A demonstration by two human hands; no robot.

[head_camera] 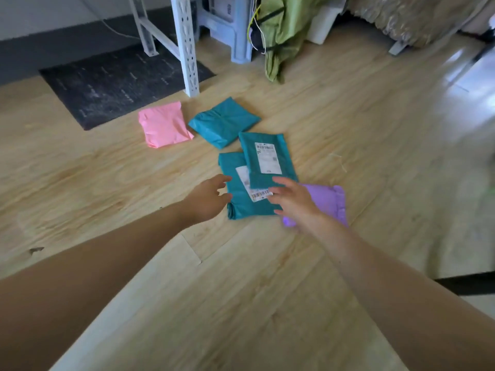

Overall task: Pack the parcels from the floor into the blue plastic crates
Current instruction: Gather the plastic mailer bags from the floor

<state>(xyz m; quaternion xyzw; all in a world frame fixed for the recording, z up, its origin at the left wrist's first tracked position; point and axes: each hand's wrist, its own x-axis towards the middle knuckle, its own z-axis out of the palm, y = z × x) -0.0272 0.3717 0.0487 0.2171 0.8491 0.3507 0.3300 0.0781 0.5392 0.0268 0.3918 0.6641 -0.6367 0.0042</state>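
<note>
Both my left hand (207, 200) and right hand (290, 200) are released; I should slide fingers under the nearest teal parcel (241, 199), lifting it flat.

Both open hands (206, 200) reach over teal parcels (241, 202).

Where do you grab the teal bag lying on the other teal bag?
By its near edge, coming from the person's side: the top teal parcel lies flat, but that edge is propped on the lower teal parcel, probably leaving room for fingers.
</note>
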